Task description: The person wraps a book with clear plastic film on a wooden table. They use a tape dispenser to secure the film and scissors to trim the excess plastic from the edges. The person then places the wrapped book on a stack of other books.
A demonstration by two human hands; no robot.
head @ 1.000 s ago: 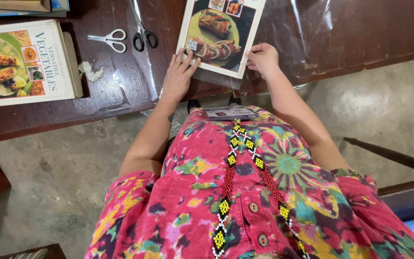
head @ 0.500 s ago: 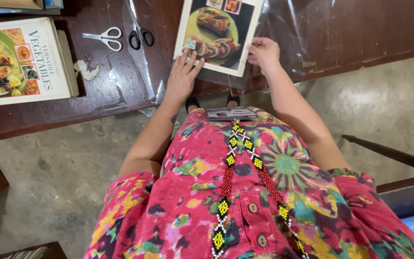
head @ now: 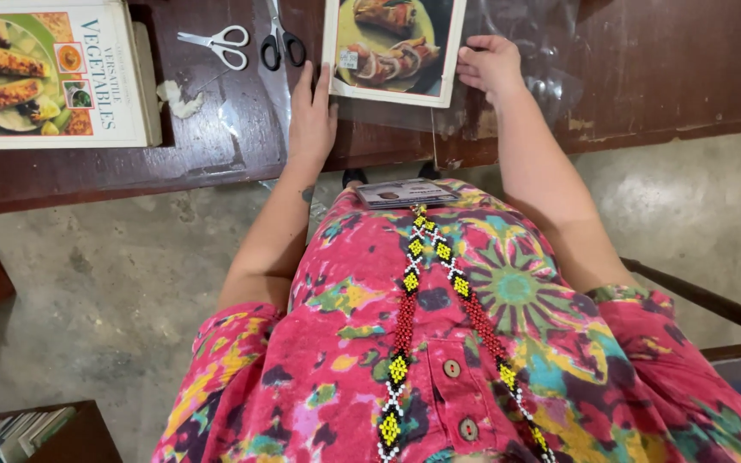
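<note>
Dark brown wood of the table (head: pixel 87 171) filled the top of my view, and I had both arms stretched forward over its near edge. My left hand (head: pixel 310 116) lay flat, palm down, fingers straight and close together, pressed along the left edge of the cookbook (head: pixel 392 47). It gripped nothing; it only rested open against the cover and the clear plastic sheet (head: pixel 525 51) spread under the book. My right hand (head: pixel 490 67) sat at the book's right edge with the fingers curled loosely inward, their tips touching the cover's side; I could not tell whether they pinched the cover or the plastic, or merely touched. The book lay between my two hands, its lower edge near the table's rim, its cover showing food on a plate.

Just beyond my left fingertips lay the black-handled scissors (head: pixel 280 39), and further left of them the white-handled scissors (head: pixel 216 41). A crumpled scrap of paper (head: pixel 177 96) sat left of my left wrist. Well to the left of that hand lay a second cookbook (head: pixel 49 73), with vegetables on its cover.
</note>
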